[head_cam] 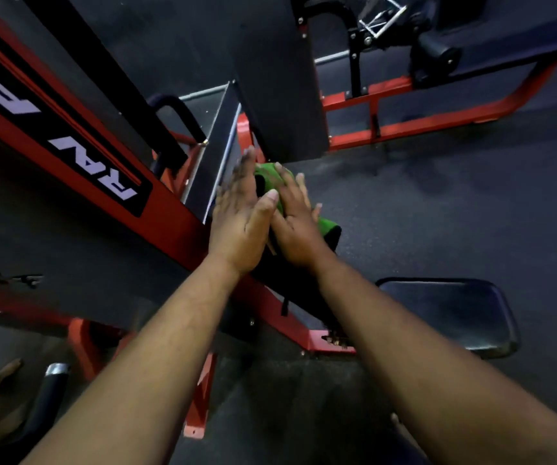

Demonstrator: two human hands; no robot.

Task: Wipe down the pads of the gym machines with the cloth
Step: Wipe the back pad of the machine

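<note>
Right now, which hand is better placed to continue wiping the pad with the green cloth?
The right hand, probably. It lies flat on the green cloth, pressing it on the dark pad. The left hand stands edge-up beside it, fingers straight, hardly on the cloth.

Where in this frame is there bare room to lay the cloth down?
The seat pad, right of the right forearm, shows bare. The dark floor between that pad and the far red frame is open too. It is crowded around both hands, where the green cloth lies against the red beam.
</note>
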